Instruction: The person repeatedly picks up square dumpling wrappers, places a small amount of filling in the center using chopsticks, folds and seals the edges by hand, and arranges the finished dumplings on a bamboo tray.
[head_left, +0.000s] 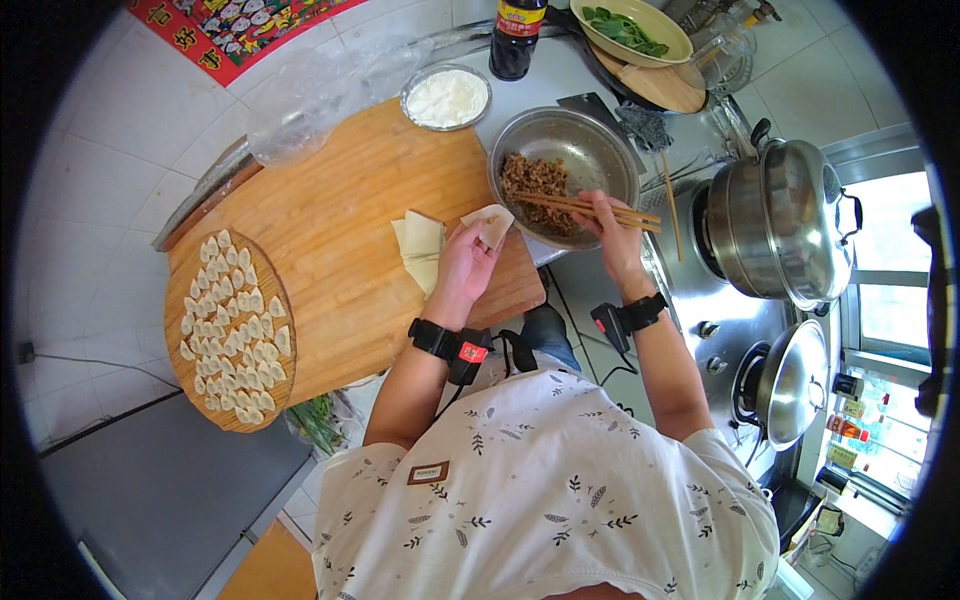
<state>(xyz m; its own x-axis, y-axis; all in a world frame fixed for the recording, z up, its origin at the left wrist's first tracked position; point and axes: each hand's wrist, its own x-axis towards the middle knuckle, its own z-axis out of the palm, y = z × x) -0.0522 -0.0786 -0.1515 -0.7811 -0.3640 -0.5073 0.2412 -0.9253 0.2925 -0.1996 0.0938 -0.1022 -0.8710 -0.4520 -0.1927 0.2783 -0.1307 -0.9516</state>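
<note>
In my left hand (466, 264) lies a thin dough wrapper (495, 223) with a dab of meat filling on it. Wooden chopsticks (555, 201) are gripped in my right hand (611, 229), their tips over the filling. That minced meat filling (536, 180) sits along the near left side of a steel mixing bowl (600, 146). More wrappers (422, 238) are stacked on the wooden board (352, 262), just left of my left hand. Farther left, a round wooden tray (285, 375) carries several rows of folded dumplings (232, 330).
A bowl of white flour (448, 97) and a dark sauce bottle (516, 45) stand at the back. A plastic bag (292, 112) lies along the board's far edge. On the right, a steel steamer pot (772, 221) and a lidded wok (791, 390) occupy the gas stove (690, 300).
</note>
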